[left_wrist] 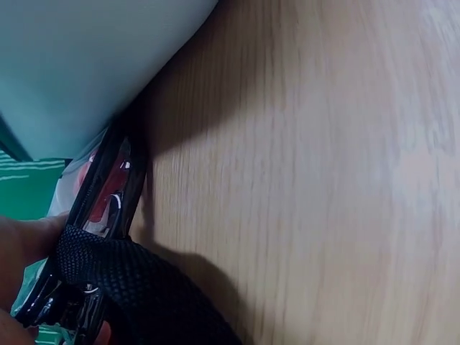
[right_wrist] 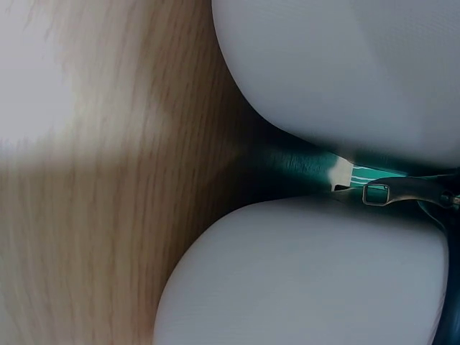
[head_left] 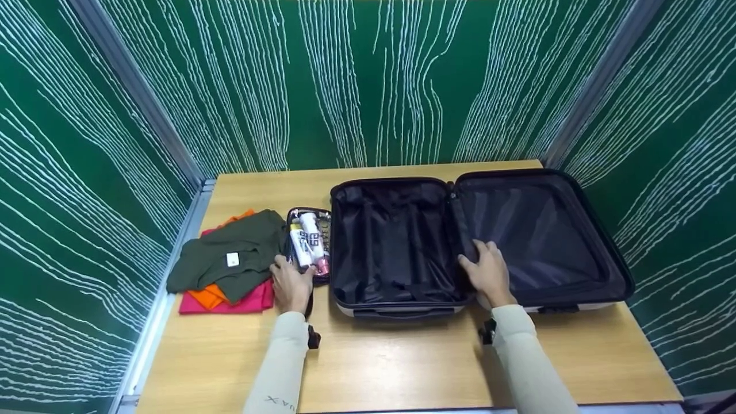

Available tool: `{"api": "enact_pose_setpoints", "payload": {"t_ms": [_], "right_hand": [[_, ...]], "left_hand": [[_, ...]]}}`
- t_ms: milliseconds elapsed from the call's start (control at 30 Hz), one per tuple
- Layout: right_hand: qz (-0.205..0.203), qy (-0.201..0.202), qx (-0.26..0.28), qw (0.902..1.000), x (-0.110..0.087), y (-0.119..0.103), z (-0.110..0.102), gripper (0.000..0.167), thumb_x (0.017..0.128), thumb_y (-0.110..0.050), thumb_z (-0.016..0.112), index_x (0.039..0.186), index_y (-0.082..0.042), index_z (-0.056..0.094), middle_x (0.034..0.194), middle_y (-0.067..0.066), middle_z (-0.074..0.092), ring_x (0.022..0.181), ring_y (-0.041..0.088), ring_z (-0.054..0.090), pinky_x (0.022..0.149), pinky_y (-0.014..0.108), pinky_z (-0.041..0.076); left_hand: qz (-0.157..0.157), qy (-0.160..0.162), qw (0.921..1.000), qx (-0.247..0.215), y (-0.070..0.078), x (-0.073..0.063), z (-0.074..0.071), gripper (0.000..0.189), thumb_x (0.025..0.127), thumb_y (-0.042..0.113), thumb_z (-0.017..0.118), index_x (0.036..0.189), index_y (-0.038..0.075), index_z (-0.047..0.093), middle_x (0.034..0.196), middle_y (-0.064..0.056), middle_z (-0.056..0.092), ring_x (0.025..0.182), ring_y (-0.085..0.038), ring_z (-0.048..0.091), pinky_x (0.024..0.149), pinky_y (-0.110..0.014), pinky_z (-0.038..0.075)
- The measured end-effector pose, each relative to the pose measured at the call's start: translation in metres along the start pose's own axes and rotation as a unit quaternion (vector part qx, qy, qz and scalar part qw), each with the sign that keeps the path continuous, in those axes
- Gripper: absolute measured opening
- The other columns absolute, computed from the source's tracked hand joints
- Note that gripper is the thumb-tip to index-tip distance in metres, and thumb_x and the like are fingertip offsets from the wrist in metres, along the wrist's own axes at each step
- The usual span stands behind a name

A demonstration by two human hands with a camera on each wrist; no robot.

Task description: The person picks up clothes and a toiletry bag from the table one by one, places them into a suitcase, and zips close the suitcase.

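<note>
A clear toiletry pouch (head_left: 318, 242) with black edging lies against the left side of an open suitcase (head_left: 397, 247), white bottles and a red item showing through it. My left hand (head_left: 292, 286) grips the pouch's near end, thumb on one face and fingers on the other. A black webbing strap (left_wrist: 136, 280) hangs from the pouch in the left wrist view. Over the hinge between the suitcase halves, my right hand (head_left: 490, 273) rests with thumb and fingers spread at the inner edge of the right half (head_left: 535, 236). That hand is out of sight in the right wrist view.
Left of the pouch, a dark green garment (head_left: 230, 253) with a white tag lies over orange and pink cloth (head_left: 227, 305). Everything stands on a wooden table (head_left: 397, 368). Green walls with white streaks enclose its back and sides.
</note>
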State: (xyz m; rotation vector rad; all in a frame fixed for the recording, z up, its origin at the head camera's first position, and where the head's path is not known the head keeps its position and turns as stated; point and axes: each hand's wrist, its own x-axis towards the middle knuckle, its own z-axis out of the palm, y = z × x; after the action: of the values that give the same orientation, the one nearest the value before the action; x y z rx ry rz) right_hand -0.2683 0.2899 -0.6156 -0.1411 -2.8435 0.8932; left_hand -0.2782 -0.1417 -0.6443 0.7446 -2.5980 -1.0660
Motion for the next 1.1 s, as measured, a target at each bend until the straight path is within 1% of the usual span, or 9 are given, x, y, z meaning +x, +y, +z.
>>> {"api": "enact_pose_setpoints", "payload": {"t_ms": [233, 367, 467, 600, 733, 867, 967, 1033, 1100], "right_hand": [[-0.006, 0.012, 0.002, 0.9999, 0.0025, -0.0003, -0.0015, 0.064, 0.096, -0.034, 0.066, 0.146, 0.004, 0.05, 0.132, 0.031, 0.053, 0.125, 0.051, 0.051, 0.107, 0.06, 0.04], [-0.01, 0.014, 0.003, 0.9998, 0.0037, 0.0, -0.0012, 0.064, 0.096, -0.033, 0.067, 0.145, 0.004, 0.05, 0.131, 0.031, 0.054, 0.125, 0.051, 0.051, 0.107, 0.06, 0.04], [-0.008, 0.013, 0.001, 0.9999, 0.0037, -0.0004, -0.0011, 0.064, 0.096, -0.034, 0.067, 0.145, 0.004, 0.05, 0.132, 0.03, 0.054, 0.125, 0.051, 0.051, 0.107, 0.06, 0.04], [-0.003, 0.006, 0.002, 1.0, 0.003, -0.0003, -0.0012, 0.064, 0.097, -0.034, 0.066, 0.147, 0.003, 0.049, 0.134, 0.03, 0.053, 0.128, 0.05, 0.05, 0.108, 0.06, 0.04], [0.001, 0.002, 0.0, 1.0, 0.0029, 0.0008, -0.0005, 0.065, 0.097, -0.034, 0.066, 0.148, 0.002, 0.048, 0.136, 0.03, 0.052, 0.129, 0.05, 0.049, 0.108, 0.06, 0.04], [0.005, 0.001, -0.002, 1.0, 0.0027, 0.0011, 0.0009, 0.065, 0.096, -0.035, 0.066, 0.148, 0.001, 0.049, 0.136, 0.029, 0.052, 0.129, 0.049, 0.049, 0.108, 0.06, 0.04], [0.007, 0.002, 0.005, 1.0, 0.0023, 0.0012, 0.0019, 0.065, 0.096, -0.035, 0.066, 0.147, 0.0, 0.049, 0.136, 0.028, 0.052, 0.129, 0.049, 0.05, 0.108, 0.06, 0.04], [0.008, 0.002, 0.01, 0.9999, 0.0019, 0.0016, 0.0025, 0.064, 0.096, -0.034, 0.066, 0.148, 0.0, 0.049, 0.136, 0.028, 0.052, 0.128, 0.049, 0.05, 0.108, 0.06, 0.04], [0.01, 0.002, 0.015, 0.9998, 0.0014, 0.0019, 0.0029, 0.064, 0.096, -0.034, 0.066, 0.148, 0.001, 0.049, 0.137, 0.029, 0.052, 0.128, 0.049, 0.05, 0.108, 0.06, 0.041]], "left_hand": [[0.016, 0.001, 0.9999, -0.004, 0.0059, 0.0008, 0.0011, 0.076, 0.079, 0.028, 0.088, 0.135, 0.008, 0.041, 0.131, -0.027, 0.05, 0.119, -0.048, 0.057, 0.099, -0.059, 0.048], [0.023, -0.003, 0.9997, -0.01, 0.0086, 0.0025, 0.0022, 0.075, 0.078, 0.025, 0.088, 0.135, 0.01, 0.041, 0.128, -0.026, 0.052, 0.122, -0.046, 0.055, 0.101, -0.057, 0.048], [0.024, -0.005, 0.9996, -0.015, 0.0096, 0.0028, 0.0019, 0.074, 0.078, 0.023, 0.088, 0.134, 0.01, 0.041, 0.125, -0.025, 0.054, 0.116, -0.047, 0.059, 0.097, -0.057, 0.05], [0.026, -0.005, 0.9994, -0.024, 0.0104, 0.0022, 0.0006, 0.074, 0.078, 0.021, 0.087, 0.134, 0.01, 0.041, 0.125, -0.024, 0.053, 0.107, -0.049, 0.063, 0.091, -0.057, 0.051], [0.028, 0.004, 0.9984, -0.049, 0.0103, 0.0019, 0.0001, 0.07, 0.077, 0.017, 0.087, 0.13, 0.007, 0.043, 0.124, -0.024, 0.054, 0.107, -0.048, 0.062, 0.092, -0.057, 0.05], [0.015, 0.007, 0.9958, -0.09, 0.0087, 0.0023, 0.0002, 0.07, 0.075, 0.011, 0.088, 0.128, 0.007, 0.041, 0.128, -0.024, 0.055, 0.112, -0.047, 0.061, 0.096, -0.056, 0.049], [-0.007, -0.001, 0.9932, -0.116, 0.0071, 0.0034, -0.0006, 0.08, 0.075, 0.009, 0.087, 0.138, 0.007, 0.037, 0.136, -0.026, 0.054, 0.12, -0.047, 0.059, 0.101, -0.055, 0.048], [-0.024, -0.01, 0.9913, -0.129, 0.0059, 0.0044, -0.0022, 0.087, 0.077, 0.01, 0.085, 0.146, 0.005, 0.033, 0.14, -0.029, 0.053, 0.125, -0.047, 0.057, 0.105, -0.055, 0.046], [-0.045, -0.023, 0.9894, -0.136, 0.005, 0.0056, -0.0044, 0.088, 0.079, 0.011, 0.084, 0.15, 0.001, 0.033, 0.141, -0.03, 0.054, 0.129, -0.047, 0.055, 0.109, -0.054, 0.044]]}}
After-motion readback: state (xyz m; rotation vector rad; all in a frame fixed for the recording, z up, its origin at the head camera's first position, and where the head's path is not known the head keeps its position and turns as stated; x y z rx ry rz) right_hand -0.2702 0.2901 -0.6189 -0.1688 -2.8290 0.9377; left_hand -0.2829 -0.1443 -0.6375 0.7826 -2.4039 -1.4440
